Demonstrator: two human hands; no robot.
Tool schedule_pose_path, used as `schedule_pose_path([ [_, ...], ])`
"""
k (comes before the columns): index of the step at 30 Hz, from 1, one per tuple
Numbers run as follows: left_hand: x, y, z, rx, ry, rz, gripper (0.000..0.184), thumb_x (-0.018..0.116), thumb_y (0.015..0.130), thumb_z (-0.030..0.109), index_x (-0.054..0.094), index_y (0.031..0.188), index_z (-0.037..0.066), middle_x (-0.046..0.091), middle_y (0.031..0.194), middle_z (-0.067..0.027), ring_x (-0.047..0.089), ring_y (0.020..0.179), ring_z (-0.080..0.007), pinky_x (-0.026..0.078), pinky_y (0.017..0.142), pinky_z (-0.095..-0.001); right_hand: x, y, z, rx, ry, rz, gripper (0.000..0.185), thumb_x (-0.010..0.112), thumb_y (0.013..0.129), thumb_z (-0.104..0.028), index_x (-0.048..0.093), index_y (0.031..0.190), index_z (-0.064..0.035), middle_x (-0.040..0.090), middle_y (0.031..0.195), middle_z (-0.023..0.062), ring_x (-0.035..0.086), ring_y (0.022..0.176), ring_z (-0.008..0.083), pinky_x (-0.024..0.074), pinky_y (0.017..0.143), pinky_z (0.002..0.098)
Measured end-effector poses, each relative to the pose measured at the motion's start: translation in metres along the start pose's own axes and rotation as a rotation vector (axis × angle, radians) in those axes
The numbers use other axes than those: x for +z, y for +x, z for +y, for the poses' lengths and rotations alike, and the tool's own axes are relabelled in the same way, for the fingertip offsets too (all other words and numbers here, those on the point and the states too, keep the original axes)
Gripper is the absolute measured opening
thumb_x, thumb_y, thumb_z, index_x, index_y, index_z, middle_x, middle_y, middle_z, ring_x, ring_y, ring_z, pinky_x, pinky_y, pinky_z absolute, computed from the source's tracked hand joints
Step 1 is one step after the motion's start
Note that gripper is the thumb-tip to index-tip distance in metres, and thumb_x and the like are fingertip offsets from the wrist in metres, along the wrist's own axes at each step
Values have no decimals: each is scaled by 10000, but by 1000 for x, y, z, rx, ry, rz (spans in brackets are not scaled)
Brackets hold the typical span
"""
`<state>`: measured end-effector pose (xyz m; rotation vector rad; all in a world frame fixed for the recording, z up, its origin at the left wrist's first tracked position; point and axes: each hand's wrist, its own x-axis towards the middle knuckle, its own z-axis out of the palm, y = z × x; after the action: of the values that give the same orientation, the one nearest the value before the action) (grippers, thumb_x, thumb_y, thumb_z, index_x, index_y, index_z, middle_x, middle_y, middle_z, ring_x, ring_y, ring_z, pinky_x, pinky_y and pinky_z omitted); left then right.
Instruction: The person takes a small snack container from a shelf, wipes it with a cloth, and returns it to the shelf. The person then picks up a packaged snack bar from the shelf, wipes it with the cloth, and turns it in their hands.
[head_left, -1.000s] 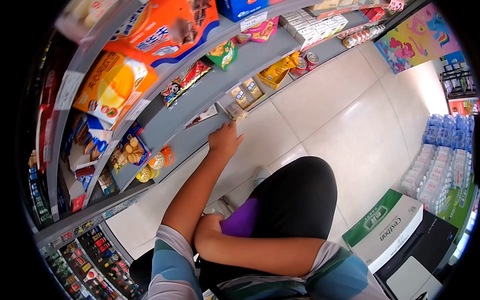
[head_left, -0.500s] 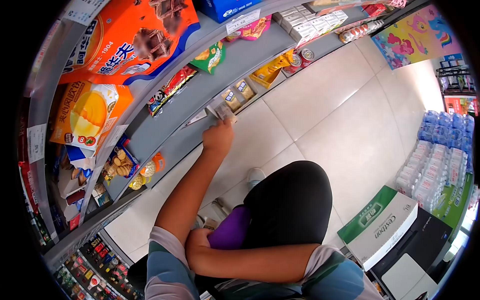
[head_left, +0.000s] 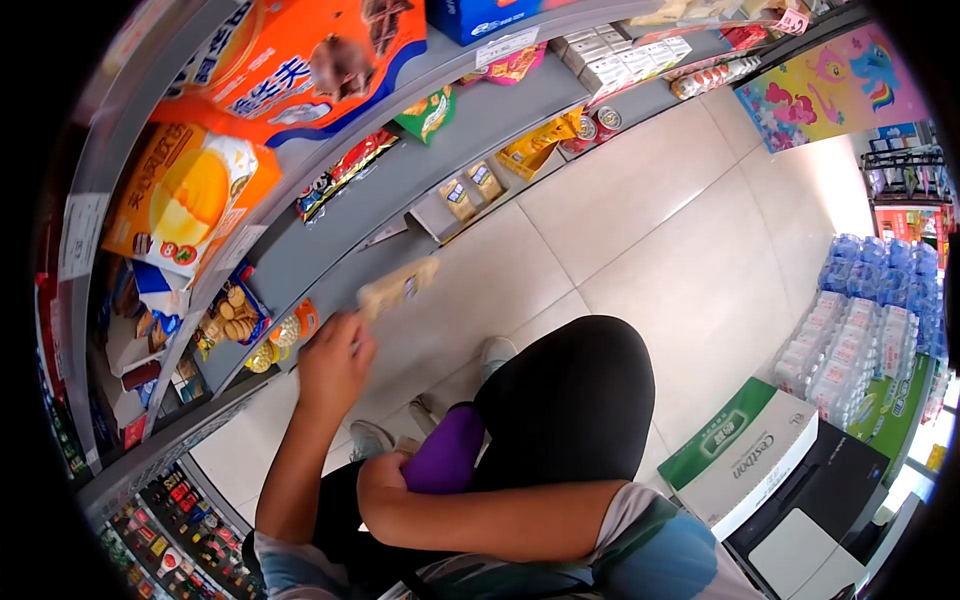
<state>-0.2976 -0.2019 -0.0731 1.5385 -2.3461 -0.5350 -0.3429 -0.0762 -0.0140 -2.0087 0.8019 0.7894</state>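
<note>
My left hand is closed on the near end of a beige snack packet, blurred by motion, in front of the lower shelf. An open display box at the shelf's edge holds similar beige packets. My right arm crosses my lap. My right hand is bent inward beside a purple piece of fabric, its fingers mostly hidden. A small beige object shows at that hand, too covered to name.
Grey shelves carry a yellow box, red cans and snack bags. A large orange wafer bag is above left. To the right stand a Cestbon carton and packs of water bottles. My bent knee rises mid-view.
My left hand has drawn back from the display box, down and to the left, bringing a beige packet out with it. My right hand stays by the purple fabric.
</note>
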Motion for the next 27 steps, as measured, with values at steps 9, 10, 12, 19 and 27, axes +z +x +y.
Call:
schedule_pose_path([
  [9,-104,-194,-27,-357,28,49,87,655,868,-20,597,915,26,586,781,-145,604,636,-315,490,588,-389,-12,-5,75,234,88,117,268,656,888,-240,809,1074,-124,772,1109,111,743,990,300,566,775,443],
  [10,-106,-208,-28,-401,3,76,81,652,869,-19,596,910,23,586,780,-147,605,638,-322,489,588,-388,-23,-13,93,236,50,107,295,623,902,-287,810,1050,-113,771,1085,128,743,987,309,568,770,443],
  [12,-100,-229,-35,-459,-35,150,69,644,876,-14,584,890,17,576,772,-157,601,635,-332,484,584,-386,-37,-27,130,240,12,125,398,558,926,-385,804,1015,-84,765,1056,164,739,985,336,571,787,453],
  [19,-109,-212,-9,-411,-117,216,131,673,776,-18,571,834,41,580,755,-140,602,631,-338,474,570,-402,-96,-38,227,441,306,-41,713,552,925,-642,752,1128,12,741,1046,226,701,992,317,511,942,406],
  [27,-96,-232,-2,-245,-257,156,152,736,735,49,600,799,71,624,742,-97,636,631,-313,509,561,-394,-96,12,302,640,517,433,599,582,901,-530,732,1060,28,726,1033,196,695,922,282,536,859,395],
])
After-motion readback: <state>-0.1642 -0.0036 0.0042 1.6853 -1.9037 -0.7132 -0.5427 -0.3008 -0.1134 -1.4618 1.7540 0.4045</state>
